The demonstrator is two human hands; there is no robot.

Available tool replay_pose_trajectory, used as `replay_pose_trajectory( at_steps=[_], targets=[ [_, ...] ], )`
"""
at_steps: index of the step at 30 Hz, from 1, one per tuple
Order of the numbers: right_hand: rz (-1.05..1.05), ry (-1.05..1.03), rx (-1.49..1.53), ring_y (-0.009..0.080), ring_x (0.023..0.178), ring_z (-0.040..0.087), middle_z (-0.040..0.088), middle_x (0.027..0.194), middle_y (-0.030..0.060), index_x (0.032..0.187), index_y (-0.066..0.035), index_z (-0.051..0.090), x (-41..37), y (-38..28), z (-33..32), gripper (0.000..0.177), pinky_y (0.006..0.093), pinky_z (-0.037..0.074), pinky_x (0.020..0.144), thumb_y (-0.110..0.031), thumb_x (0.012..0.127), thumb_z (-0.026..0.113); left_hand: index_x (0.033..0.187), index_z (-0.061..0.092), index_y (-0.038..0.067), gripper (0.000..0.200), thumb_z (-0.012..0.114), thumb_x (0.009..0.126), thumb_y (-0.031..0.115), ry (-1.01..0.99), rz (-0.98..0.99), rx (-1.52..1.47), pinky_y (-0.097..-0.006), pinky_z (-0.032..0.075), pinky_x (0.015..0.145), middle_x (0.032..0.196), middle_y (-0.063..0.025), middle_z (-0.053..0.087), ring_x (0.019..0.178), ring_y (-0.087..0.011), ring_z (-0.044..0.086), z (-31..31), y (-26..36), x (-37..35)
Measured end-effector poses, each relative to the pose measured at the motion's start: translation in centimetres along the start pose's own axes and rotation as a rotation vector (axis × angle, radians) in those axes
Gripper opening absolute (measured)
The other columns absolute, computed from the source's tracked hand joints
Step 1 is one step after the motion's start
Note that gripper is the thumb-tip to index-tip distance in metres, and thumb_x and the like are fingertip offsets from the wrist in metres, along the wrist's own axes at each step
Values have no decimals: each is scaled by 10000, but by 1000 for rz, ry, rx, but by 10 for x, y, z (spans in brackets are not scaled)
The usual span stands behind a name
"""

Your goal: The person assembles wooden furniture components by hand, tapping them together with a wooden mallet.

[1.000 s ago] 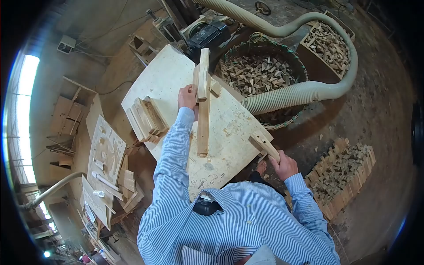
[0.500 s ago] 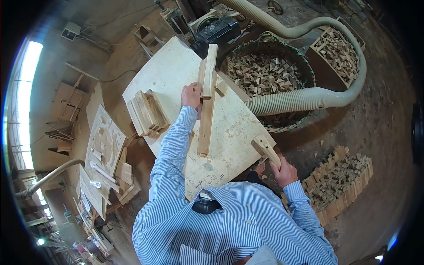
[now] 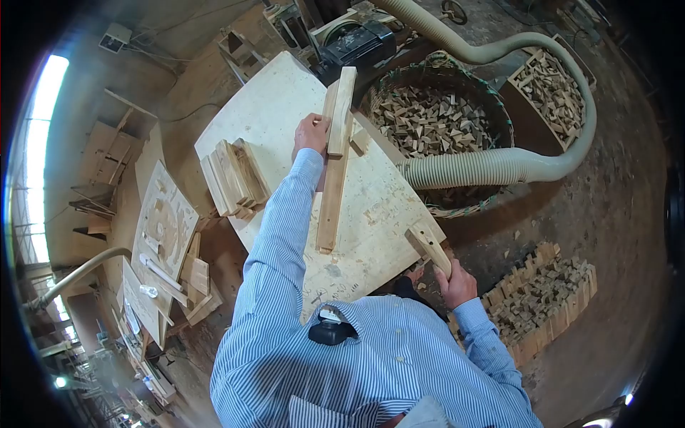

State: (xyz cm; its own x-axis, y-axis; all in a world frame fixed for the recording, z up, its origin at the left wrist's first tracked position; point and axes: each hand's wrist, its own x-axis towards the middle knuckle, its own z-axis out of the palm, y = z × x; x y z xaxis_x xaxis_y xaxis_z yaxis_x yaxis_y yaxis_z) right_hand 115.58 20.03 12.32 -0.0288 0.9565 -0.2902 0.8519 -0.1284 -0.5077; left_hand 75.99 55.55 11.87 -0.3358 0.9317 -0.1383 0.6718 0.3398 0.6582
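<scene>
My left hand point(image 3: 311, 134) is closed at the left edge of a wooden strip, beside a thick upright-lying block point(image 3: 342, 113) on the pale table point(image 3: 271, 93). A long wooden board point(image 3: 332, 200) runs from under that block toward me. My right hand point(image 3: 457, 285) is wrapped round a wooden handle point(image 3: 431, 248) with dark holes, at the table's near right corner. A small wood piece point(image 3: 359, 142) touches the block's right side. Several stacked wood strips point(image 3: 234, 178) lie left of my left forearm.
A basket point(image 3: 510, 128) of wood offcuts stands right of the table, with a ribbed hose point(image 3: 471, 167) across it. A crate point(image 3: 521, 100) of scraps is behind. A dark motor point(image 3: 357, 51) sits at the far edge. More blocks point(image 3: 542, 307) lie on the floor.
The view has shifted slightly. My left hand has moved a little up along the wooden strip. My right hand stays round the handle.
</scene>
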Motion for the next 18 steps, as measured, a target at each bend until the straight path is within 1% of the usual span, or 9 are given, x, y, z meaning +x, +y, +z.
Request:
replay_pose_trajectory(
  at_steps=[2, 4, 7, 10, 13, 16, 18],
  targets=[
    [-6, 0, -4, 459, 835, 720, 732, 917, 252, 1212, -54, 572, 3, 0, 1, 417, 541, 567, 750, -416, 1012, 627, 1243, 748, 131, 369, 701, 979, 385, 26, -25, 8, -432, 521, 1024, 1197, -166, 718, 1173, -332, 671, 4, 0, 7],
    [-8, -1, -6, 459, 831, 720, 732, 917, 252, 1219, -52, 570, 9, -4, 2, 420, 542, 568, 743, -413, 1011, 628, 1208, 771, 114, 353, 736, 957, 358, 229, 133, -5, -418, 551, 922, 995, -158, 757, 951, -305, 717, 10, -6, 13],
    [-21, 6, -15, 459, 822, 720, 732, 917, 253, 1230, -54, 571, 26, -17, 3, 418, 545, 570, 728, -404, 1010, 633, 1215, 768, 111, 351, 723, 968, 356, 181, 82, -20, -419, 549, 924, 1031, -163, 756, 977, -301, 714, 5, -8, 32],
    [-21, 18, -17, 461, 815, 718, 731, 920, 257, 1239, -56, 570, 42, -30, 4, 419, 547, 571, 717, -398, 1007, 639, 1221, 767, 109, 359, 724, 965, 357, 148, 65, -47, -415, 550, 927, 1024, -154, 760, 971, -293, 717, -2, -10, 55],
    [-5, 13, -21, 460, 835, 718, 732, 932, 256, 1241, -55, 573, 59, -45, 6, 411, 549, 570, 734, -389, 1010, 639, 1219, 767, 106, 353, 727, 963, 345, 151, 85, -37, -408, 551, 926, 1016, -147, 767, 971, -284, 721, -7, -16, 79],
    [-45, 56, -21, 461, 858, 715, 734, 944, 254, 1230, -57, 578, 77, -62, 6, 389, 551, 568, 748, -377, 1016, 635, 1219, 768, 105, 348, 731, 961, 336, 147, 77, -56, -407, 553, 930, 1026, -146, 776, 983, -283, 726, -13, -18, 103],
    [-3, 23, 0, 462, 874, 713, 734, 949, 251, 1221, -61, 584, 88, -76, 4, 374, 554, 564, 758, -371, 1018, 636, 1219, 768, 109, 344, 734, 959, 332, 146, 72, -49, -410, 552, 937, 1049, -150, 779, 997, -285, 728, -18, -18, 117]
  ],
)
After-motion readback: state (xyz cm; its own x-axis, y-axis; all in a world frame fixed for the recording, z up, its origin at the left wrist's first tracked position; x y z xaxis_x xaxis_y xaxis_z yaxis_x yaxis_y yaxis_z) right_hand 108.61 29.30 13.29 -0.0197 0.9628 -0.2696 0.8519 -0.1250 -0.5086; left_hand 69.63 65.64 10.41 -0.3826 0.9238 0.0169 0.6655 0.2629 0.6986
